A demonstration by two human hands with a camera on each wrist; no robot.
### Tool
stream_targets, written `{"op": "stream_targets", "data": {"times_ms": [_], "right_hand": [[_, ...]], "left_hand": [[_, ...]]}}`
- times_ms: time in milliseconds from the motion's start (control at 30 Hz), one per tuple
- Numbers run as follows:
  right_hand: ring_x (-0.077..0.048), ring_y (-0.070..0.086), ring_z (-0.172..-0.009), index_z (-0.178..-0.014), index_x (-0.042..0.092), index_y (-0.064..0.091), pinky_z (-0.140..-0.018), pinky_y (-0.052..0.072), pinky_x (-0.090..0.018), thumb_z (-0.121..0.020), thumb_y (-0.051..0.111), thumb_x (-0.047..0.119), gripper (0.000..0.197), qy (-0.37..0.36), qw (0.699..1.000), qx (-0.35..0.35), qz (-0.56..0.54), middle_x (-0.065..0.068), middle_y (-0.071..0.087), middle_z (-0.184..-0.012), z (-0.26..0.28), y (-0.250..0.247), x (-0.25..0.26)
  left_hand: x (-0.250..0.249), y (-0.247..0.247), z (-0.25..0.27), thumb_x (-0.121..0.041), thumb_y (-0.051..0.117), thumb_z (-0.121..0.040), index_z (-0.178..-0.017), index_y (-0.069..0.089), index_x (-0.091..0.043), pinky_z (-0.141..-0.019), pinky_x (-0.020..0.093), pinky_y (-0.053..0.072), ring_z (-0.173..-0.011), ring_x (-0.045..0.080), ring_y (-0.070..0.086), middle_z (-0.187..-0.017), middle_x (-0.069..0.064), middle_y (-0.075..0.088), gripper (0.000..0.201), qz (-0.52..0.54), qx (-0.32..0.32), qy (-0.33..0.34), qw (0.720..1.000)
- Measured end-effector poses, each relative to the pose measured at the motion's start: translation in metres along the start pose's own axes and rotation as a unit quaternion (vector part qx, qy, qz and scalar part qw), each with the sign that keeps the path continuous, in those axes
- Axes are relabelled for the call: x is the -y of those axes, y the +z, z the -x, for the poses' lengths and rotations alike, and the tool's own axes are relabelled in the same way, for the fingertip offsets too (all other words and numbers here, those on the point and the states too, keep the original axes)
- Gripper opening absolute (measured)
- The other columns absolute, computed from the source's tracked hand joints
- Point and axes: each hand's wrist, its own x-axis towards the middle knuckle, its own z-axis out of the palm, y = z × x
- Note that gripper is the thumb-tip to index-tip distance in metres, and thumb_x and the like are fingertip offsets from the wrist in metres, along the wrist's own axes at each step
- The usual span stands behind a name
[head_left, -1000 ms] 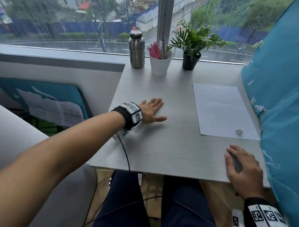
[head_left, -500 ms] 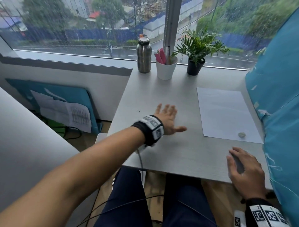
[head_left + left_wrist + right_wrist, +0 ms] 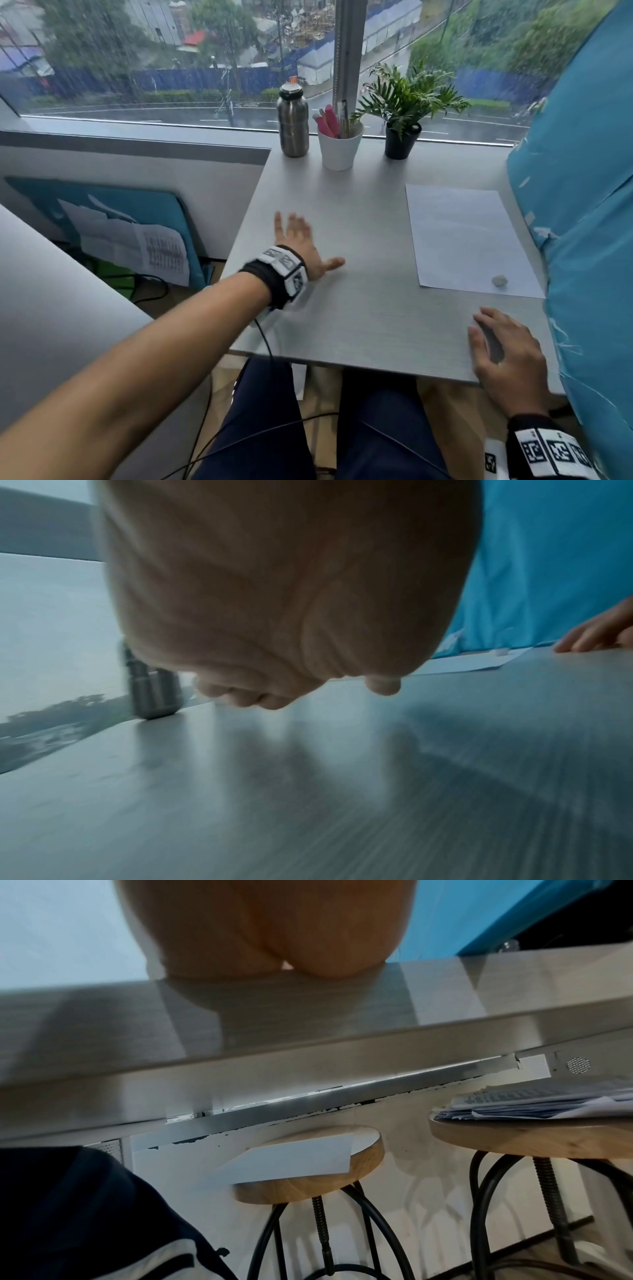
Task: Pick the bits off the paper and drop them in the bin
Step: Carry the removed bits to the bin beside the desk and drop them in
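A white sheet of paper (image 3: 466, 240) lies at the right of the grey table (image 3: 359, 318). One small pale bit (image 3: 499, 280) sits near the paper's front right corner; the left wrist view shows the bit (image 3: 501, 652) far off. My left hand (image 3: 301, 240) lies flat over the table's left part, fingers spread, holding nothing. My right hand (image 3: 496, 342) rests on the table's front edge, just in front of the paper, fingers loose and empty. No bin is in view.
A steel bottle (image 3: 293, 121), a white cup of pens (image 3: 339, 144) and a potted plant (image 3: 402, 113) stand along the window. A blue cushion (image 3: 589, 212) borders the table's right side. Wooden stools (image 3: 308, 1164) stand under the table, one with papers (image 3: 541, 1102).
My left hand has slid toward the near left part of the table, its fingers now pointing more toward the window. The right hand and the bit have stayed put.
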Motion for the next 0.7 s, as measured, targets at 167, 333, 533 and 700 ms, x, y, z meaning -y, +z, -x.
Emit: {"op": "stream_targets", "data": {"times_ms": [167, 333, 533, 700], "right_hand": [[-0.024, 0.057, -0.115, -0.116, 0.012, 0.068, -0.101, 0.043, -0.043, -0.088, 0.045, 0.046, 0.050, 0.003, 1.000, 0.003, -0.001, -0.005, 0.066, -0.124, 0.000, 0.000, 0.000], [-0.025, 0.058, -0.114, -0.116, 0.013, 0.069, -0.101, 0.042, -0.042, -0.088, 0.045, 0.046, 0.049, 0.005, 1.000, 0.008, 0.002, -0.005, 0.066, -0.124, 0.000, -0.001, 0.001], [-0.026, 0.058, -0.115, -0.114, 0.012, 0.070, -0.102, 0.042, -0.043, -0.087, 0.044, 0.048, 0.052, 0.018, 1.000, 0.002, 0.004, -0.005, 0.067, -0.124, -0.001, -0.002, 0.005], [-0.027, 0.057, -0.116, -0.116, 0.013, 0.069, -0.103, 0.044, -0.048, -0.086, 0.046, 0.048, 0.052, 0.018, 1.000, 0.008, 0.014, -0.006, 0.066, -0.125, -0.001, -0.002, 0.004]], "left_hand": [[-0.089, -0.004, 0.005, -0.080, 0.019, -0.086, -0.157, -0.004, -0.023, -0.108, 0.060, -0.025, -0.149, 0.023, -0.017, -0.164, -0.007, -0.009, 0.094, 0.035, 0.004, 0.255, 0.966], [-0.046, 0.002, -0.020, -0.077, 0.019, -0.089, -0.156, -0.006, -0.027, -0.109, 0.059, -0.025, -0.150, 0.023, -0.013, -0.163, -0.010, -0.011, 0.088, 0.032, 0.008, 0.193, 0.981], [0.050, 0.002, -0.047, -0.082, 0.016, -0.084, -0.156, -0.007, -0.019, -0.108, 0.054, -0.027, -0.149, 0.019, -0.015, -0.163, -0.003, -0.012, 0.099, 0.002, 0.026, 0.059, 0.998], [0.067, -0.013, -0.073, -0.079, 0.019, -0.087, -0.156, -0.006, -0.016, -0.116, 0.050, -0.017, -0.150, 0.017, -0.013, -0.163, 0.000, -0.013, 0.097, 0.077, 0.020, 0.069, 0.994]]}}
